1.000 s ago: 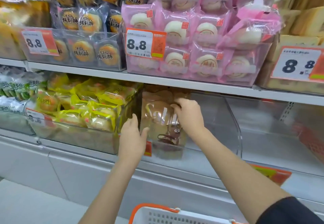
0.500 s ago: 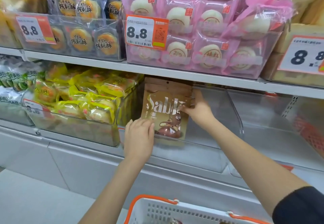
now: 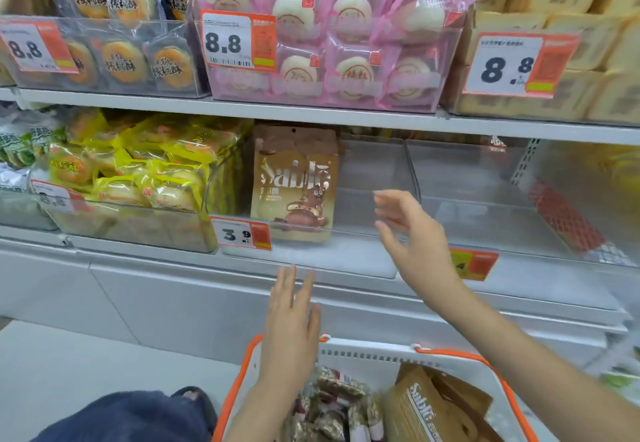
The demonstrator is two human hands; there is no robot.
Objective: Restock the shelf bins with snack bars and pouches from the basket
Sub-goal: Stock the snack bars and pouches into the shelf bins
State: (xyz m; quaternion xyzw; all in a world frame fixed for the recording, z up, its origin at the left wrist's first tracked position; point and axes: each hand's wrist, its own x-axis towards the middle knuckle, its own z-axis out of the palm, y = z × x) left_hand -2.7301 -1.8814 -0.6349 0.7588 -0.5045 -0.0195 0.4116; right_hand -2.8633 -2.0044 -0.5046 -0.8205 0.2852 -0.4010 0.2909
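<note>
A brown Sable pouch stands upright at the left end of a clear shelf bin on the lower shelf. My right hand hovers in front of the bin, right of the pouch, fingers spread and holding nothing. My left hand is lower, between the shelf and the basket, fingers straight and empty. The white basket with an orange rim sits below. It holds another brown Sable pouch and several small snack bars.
Yellow pastry packs fill the bin to the left. A second clear bin stands to the right. The upper shelf carries pink bun packs, dark-wrapped pastries and tan boxes. A price tag hangs on the bin's front.
Both hands have let go of the pouch and drawn back from the bin. My left hand dropped toward the basket. The view tilted down, showing more of the basket.
</note>
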